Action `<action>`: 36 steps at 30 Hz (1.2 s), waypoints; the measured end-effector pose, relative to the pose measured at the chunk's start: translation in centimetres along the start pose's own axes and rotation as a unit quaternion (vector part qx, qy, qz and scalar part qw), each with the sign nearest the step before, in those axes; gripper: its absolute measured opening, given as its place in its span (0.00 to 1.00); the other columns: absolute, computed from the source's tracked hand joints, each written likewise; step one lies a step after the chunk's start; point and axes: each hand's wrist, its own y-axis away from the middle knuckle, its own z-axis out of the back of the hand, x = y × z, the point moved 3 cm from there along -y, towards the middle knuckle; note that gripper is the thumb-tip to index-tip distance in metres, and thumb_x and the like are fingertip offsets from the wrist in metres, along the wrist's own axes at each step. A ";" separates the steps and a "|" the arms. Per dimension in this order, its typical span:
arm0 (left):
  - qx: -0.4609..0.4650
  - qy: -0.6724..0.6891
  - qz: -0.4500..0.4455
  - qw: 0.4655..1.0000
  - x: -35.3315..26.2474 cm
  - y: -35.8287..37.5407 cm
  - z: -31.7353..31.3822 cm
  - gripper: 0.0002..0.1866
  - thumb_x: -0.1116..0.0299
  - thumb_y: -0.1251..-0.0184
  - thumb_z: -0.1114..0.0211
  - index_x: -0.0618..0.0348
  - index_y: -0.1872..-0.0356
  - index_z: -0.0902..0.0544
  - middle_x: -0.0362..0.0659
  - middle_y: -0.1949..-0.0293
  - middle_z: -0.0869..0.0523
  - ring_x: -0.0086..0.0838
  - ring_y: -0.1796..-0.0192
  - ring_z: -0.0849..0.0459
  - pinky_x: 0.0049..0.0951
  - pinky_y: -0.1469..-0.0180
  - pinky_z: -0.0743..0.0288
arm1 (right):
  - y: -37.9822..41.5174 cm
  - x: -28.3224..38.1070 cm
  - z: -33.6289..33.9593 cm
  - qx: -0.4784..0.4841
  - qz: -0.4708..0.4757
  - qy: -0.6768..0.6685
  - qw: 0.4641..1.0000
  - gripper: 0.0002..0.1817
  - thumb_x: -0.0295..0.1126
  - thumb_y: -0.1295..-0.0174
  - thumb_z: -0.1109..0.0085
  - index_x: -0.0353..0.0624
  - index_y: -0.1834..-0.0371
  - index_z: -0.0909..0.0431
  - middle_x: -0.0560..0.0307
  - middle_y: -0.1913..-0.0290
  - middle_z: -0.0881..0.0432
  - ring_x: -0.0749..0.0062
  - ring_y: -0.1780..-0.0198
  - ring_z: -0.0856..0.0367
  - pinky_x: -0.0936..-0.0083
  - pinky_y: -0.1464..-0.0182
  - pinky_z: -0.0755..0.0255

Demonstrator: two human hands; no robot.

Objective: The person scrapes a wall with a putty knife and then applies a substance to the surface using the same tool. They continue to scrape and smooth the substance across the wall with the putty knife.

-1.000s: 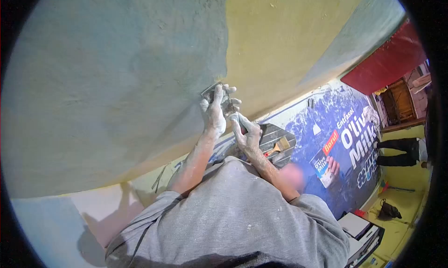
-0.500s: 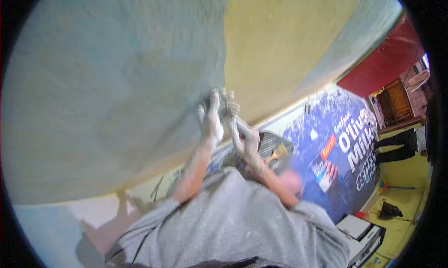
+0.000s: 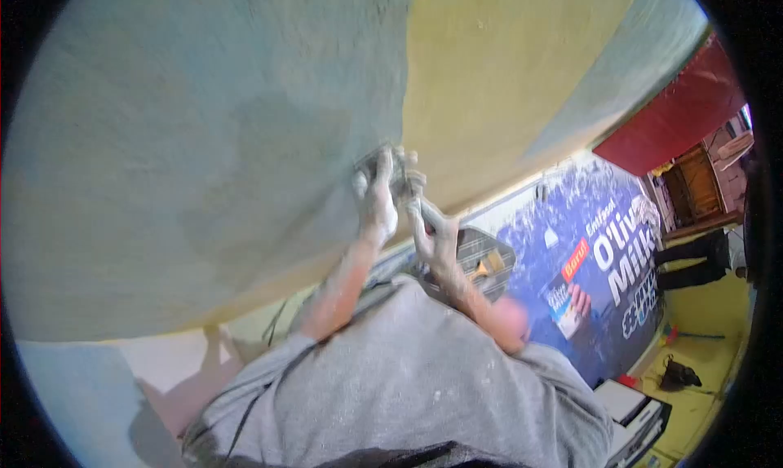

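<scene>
Both my hands, coated in white dust, press a dark grey flat pad (image 3: 397, 177) against the painted wall (image 3: 269, 166), where its grey-blue part meets the yellow part. It looks like a sanding pad, though fingers hide much of it. My left hand (image 3: 378, 207) grips its left side with the thumb apart. From the right, my right hand (image 3: 435, 230) curls its fingers over the lower right side. White dust also covers both forearms.
Below the wall lies a dark tray-like board (image 3: 497, 258) with a paintbrush (image 3: 489, 264). A blue printed banner (image 3: 563, 248) covers the surface at right. A person's dark-trousered legs (image 3: 693, 260) appear far right, above a black-and-white box (image 3: 628, 411).
The view has shifted slightly, with the paint line now farther right. Both hands and the pad appear a little higher and to the right, still against the wall. More of the pad's upper edge shows.
</scene>
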 end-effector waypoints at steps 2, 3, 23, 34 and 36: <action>0.024 -0.006 -0.021 0.999 -1.5 -0.7 -0.9 0.14 0.54 0.28 0.39 0.53 0.56 0.21 0.44 0.63 0.13 0.33 0.72 0.14 0.33 0.73 0.20 | 0.0 1.1 0.2 0.018 -0.019 0.029 0.999 0.15 0.27 0.37 0.39 0.34 0.47 0.20 0.59 0.81 0.24 0.89 0.78 0.32 0.84 0.74 0.34; 0.030 -0.008 -0.025 0.999 -0.8 -0.8 -0.4 0.14 0.54 0.28 0.39 0.53 0.56 0.21 0.44 0.63 0.13 0.33 0.72 0.14 0.33 0.73 0.20 | 0.4 0.6 -0.1 0.013 -0.014 0.027 0.999 0.15 0.27 0.37 0.39 0.34 0.47 0.20 0.59 0.81 0.24 0.89 0.78 0.32 0.84 0.74 0.34; 0.066 -0.151 -0.091 0.982 -2.1 1.8 -0.8 0.16 0.65 0.23 0.48 0.66 0.43 0.28 0.48 0.58 0.15 0.28 0.73 0.15 0.27 0.75 0.20 | 4.3 5.9 1.2 0.032 -0.010 0.042 0.999 0.27 0.25 0.37 0.41 0.36 0.33 0.30 0.41 0.56 0.15 0.66 0.60 0.14 0.73 0.55 0.25; 0.151 -0.361 -0.045 0.919 -7.2 0.5 -0.1 0.16 0.65 0.24 0.50 0.71 0.61 0.20 0.47 0.71 0.13 0.29 0.80 0.15 0.26 0.80 0.25 | 5.9 8.5 -7.3 -0.196 -0.096 -0.089 0.972 0.22 0.25 0.34 0.43 0.34 0.37 0.27 0.47 0.55 0.13 0.82 0.58 0.19 0.81 0.55 0.25; 0.167 -0.392 -0.044 0.904 -7.7 0.4 -0.6 0.17 0.65 0.25 0.49 0.71 0.64 0.19 0.48 0.70 0.12 0.31 0.80 0.14 0.27 0.79 0.23 | 5.5 9.5 -7.8 -0.220 -0.133 -0.067 0.964 0.22 0.26 0.34 0.43 0.35 0.36 0.26 0.50 0.54 0.13 0.82 0.55 0.20 0.81 0.53 0.26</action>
